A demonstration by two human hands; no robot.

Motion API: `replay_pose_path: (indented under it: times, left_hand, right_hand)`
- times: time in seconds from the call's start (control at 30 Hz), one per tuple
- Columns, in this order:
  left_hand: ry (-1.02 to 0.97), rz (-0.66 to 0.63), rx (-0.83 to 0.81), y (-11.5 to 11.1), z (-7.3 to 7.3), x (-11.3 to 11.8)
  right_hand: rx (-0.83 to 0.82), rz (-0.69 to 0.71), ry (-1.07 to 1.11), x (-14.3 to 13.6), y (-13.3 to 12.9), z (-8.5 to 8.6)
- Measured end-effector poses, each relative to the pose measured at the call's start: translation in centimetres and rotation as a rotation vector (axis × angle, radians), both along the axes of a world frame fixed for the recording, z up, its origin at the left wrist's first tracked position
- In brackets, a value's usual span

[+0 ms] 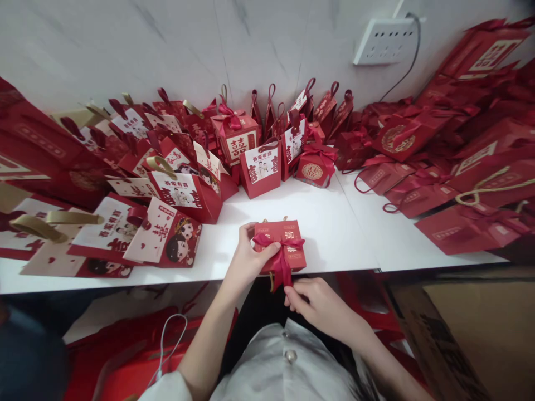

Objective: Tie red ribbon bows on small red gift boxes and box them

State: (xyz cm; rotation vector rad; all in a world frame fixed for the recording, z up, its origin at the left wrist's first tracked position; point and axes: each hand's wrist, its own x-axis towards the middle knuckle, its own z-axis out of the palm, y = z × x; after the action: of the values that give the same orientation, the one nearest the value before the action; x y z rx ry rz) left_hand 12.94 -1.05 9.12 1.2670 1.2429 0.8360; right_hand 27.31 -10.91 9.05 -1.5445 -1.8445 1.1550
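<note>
A small red gift box (pixel 297 229) with gold printing sits at the front edge of the white table. Round it runs a dark red satin ribbon (pixel 283 268), tied in a bow on top. My left hand (pixel 253 257) grips the box from its left side, with the thumb pressed on the bow's middle. Below the box, my right hand (pixel 311 299) pinches the hanging ribbon tail between thumb and fingers. Gold cord loops show at the box's far and near edges.
Several red and white gift boxes with ribbon handles (pixel 179 195) crowd the left and back of the white table (pixel 334 234). Piled red gift bags (pixel 472 161) fill the right. A power strip (pixel 388 42) hangs on the wall; a cardboard box (pixel 480 328) stands lower right.
</note>
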Motion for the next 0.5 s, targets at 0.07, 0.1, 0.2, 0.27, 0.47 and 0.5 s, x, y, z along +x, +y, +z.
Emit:
replay_pose_path:
  times: [0.07, 0.1, 0.2, 0.27, 0.47, 0.5]
  left_hand:
    - [-0.021, -0.002, -0.004, 0.1, 0.0, -0.1]
    - [-0.026, -0.002, -0.007, 0.1, 0.0, -0.1]
    - [-0.016, -0.013, -0.005, 0.3, -0.1, -0.4]
    - [-0.016, -0.041, -0.001, 0.3, -0.1, -0.8]
    - [0.008, 0.096, 0.165, 0.2, 0.3, -1.7]
    - [0.043, 0.110, 0.194, 0.3, 0.4, -1.7]
  right_hand:
    - [-0.159, 0.086, 0.153, 0.6, 0.3, 0.0]
    - [-0.208, 0.169, 0.203, 1.2, 0.4, 0.1]
    - [-0.269, 0.404, 0.200, 3.9, 0.8, 0.7]
    - [-0.312, 0.315, 0.169, 5.7, 1.3, 1.0]
    - [-0.058, -0.385, 0.161, 5.6, 4.7, 1.9]
    - [-0.006, -0.442, 0.171, 5.1, 5.2, 2.0]
